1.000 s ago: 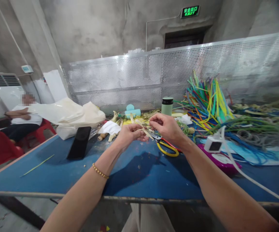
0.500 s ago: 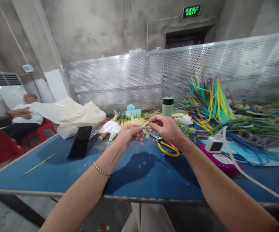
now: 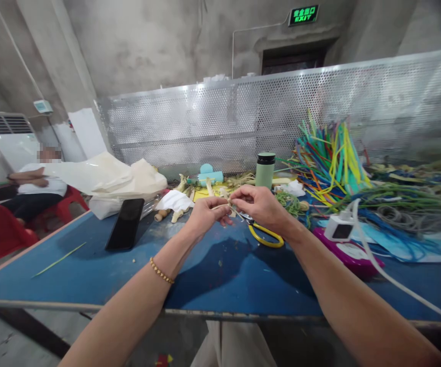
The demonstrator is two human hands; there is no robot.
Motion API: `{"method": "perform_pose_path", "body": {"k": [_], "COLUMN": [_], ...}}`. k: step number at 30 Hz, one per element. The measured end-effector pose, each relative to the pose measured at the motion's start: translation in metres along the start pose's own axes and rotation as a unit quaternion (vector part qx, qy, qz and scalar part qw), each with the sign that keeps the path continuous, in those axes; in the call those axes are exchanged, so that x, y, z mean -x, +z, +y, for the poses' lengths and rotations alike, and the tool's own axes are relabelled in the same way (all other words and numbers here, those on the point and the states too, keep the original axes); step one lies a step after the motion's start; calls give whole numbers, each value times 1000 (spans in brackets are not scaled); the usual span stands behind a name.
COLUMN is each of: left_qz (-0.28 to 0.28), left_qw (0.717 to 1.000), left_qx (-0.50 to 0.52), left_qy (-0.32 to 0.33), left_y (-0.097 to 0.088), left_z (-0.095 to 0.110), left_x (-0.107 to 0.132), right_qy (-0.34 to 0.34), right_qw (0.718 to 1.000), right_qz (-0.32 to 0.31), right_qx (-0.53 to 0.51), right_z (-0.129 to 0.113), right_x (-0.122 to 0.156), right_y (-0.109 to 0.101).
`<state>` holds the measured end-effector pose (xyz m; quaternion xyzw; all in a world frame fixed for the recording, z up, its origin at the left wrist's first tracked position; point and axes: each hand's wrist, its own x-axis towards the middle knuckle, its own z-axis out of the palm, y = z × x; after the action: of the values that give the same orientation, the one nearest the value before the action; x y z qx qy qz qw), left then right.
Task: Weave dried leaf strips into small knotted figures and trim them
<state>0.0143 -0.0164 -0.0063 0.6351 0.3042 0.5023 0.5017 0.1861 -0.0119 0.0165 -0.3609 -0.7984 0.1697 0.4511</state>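
A thin pale strip (image 3: 220,206), which looks like dried plant fibre, is pinched between the thumb and fingers of my left hand (image 3: 205,215). My right hand (image 3: 257,205) is closed too, its thumb and fingertips pinching at the strip's right end, close to the left fingertips. The fingers partly hide this small work. Just below my right hand lie scissors with yellow handles (image 3: 268,244), their blades partly covered by the hand. Behind the hands are pale dried husk scraps (image 3: 210,187) and a crumpled white tissue (image 3: 176,201).
A black phone (image 3: 126,224), plastic bag (image 3: 129,181) and green strip (image 3: 60,259) lie left. A green cup (image 3: 265,173) stands behind. Rightward are coloured strips (image 3: 338,158), a purple box (image 3: 354,262) and a white charger (image 3: 339,228). A perforated panel (image 3: 190,122) borders the table. Someone sits far left.
My right hand has moved slightly left and its fingertips now meet the left hand's. The left hand has shifted a little to the right.
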Motion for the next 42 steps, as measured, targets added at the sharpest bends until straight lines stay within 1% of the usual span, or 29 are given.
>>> {"method": "perform_pose_path", "body": {"k": [5,11,18,21,24,27,33,36,38,42], "left_qz": [16,-2,-10,-13,-3,10,15,18,18,18], "left_qw": [1000,1000,1000,1000,1000,1000,999,999,999,999], "left_qx": [-10,1,13,10,-3,-20,-22,-19,-21,-23], "left_qy": [7,9,6,5,8,18,45,45,42,43], "left_y": [0,0,-1,-1,0,0,0,0,0,0], "left_z": [2,1,-2,-2,-2,-2,-4,-5,-5,-3], "left_x": [1,1,-1,0,0,0,0,-1,-1,-1], "right_qy": [10,15,0,0,7,27,75,93,89,61], "right_qw": [1000,999,1000,1000,1000,999,990,986,986,989], "right_qz": [-4,-14,-13,-12,-12,-17,-16,-16,-14,-20], "right_qx": [-10,-35,12,14,7,-17,-119,-138,-139,-133], "right_z": [0,0,-3,-3,-3,-2,-4,-7,-9,-7], "right_x": [0,0,0,1,1,1,1,1,1,1], "right_y": [1,2,0,0,0,1,1,0,0,0]}}
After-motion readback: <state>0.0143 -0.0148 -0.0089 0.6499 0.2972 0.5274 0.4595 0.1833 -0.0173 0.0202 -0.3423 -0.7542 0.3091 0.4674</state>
